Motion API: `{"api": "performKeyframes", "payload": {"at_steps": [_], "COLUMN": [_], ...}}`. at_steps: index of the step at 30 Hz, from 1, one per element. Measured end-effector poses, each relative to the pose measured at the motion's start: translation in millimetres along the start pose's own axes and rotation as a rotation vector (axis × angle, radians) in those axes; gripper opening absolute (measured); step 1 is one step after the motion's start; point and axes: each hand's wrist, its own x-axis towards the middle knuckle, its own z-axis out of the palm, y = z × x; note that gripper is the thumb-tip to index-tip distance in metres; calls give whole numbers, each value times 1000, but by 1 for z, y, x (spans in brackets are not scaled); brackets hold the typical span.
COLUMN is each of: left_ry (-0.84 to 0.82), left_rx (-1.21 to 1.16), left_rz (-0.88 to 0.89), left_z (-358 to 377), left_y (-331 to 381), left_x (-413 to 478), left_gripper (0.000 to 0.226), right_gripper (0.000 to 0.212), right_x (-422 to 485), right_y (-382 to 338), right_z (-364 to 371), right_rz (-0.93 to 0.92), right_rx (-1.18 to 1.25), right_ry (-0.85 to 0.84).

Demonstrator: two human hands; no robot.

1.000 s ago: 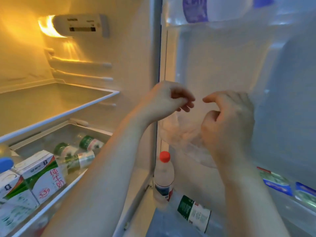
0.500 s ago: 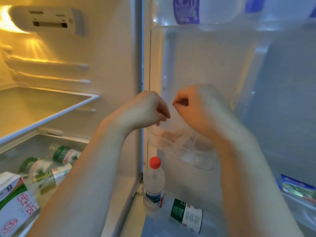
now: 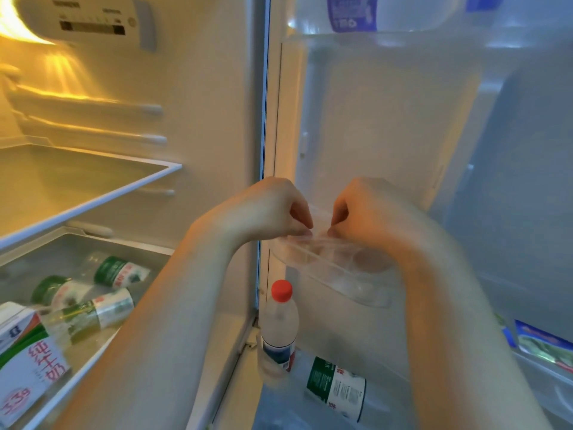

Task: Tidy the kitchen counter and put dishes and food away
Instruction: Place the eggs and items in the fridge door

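Note:
Both hands are raised in front of the open fridge door. Between them is a clear plastic container with something pale pink inside; what it is cannot be told. My left hand pinches the container's top edge from the left. My right hand pinches the same edge from the right, its fingertips almost meeting those of the left. The container hangs just above the lower door shelf, close to the door's inner wall.
A red-capped bottle stands in the lower door shelf beside a lying green-labelled bottle. Packets sit at the far right. Inside the fridge are a glass shelf, several bottles and milk cartons.
My hands have come together from a hand's width apart, and now both pinch the container's top edge. The container has flattened out and hangs lower.

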Motion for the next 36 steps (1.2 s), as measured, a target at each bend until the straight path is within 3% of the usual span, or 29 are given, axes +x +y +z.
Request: {"api": "performKeyframes", "payload": {"at_steps": [9, 17, 26, 36], "left_ry": [-87, -167, -357, -533], "left_rx": [87, 162, 233, 286], "left_rz": [-65, -110, -114, -143], "left_z": [2, 3, -6, -8], "left_y": [-2, 3, 10, 15], "left_x": [3, 4, 12, 28], "left_gripper": [22, 33, 31, 35], "right_gripper": [26, 29, 30, 28], "right_x": [-5, -5, -5, -4], "right_y": [5, 3, 0, 5], "right_z": [3, 4, 3, 2], "right_rz": [54, 96, 147, 71], "right_rx": [-18, 22, 14, 21], "right_ry": [-129, -153, -276, -428]}}
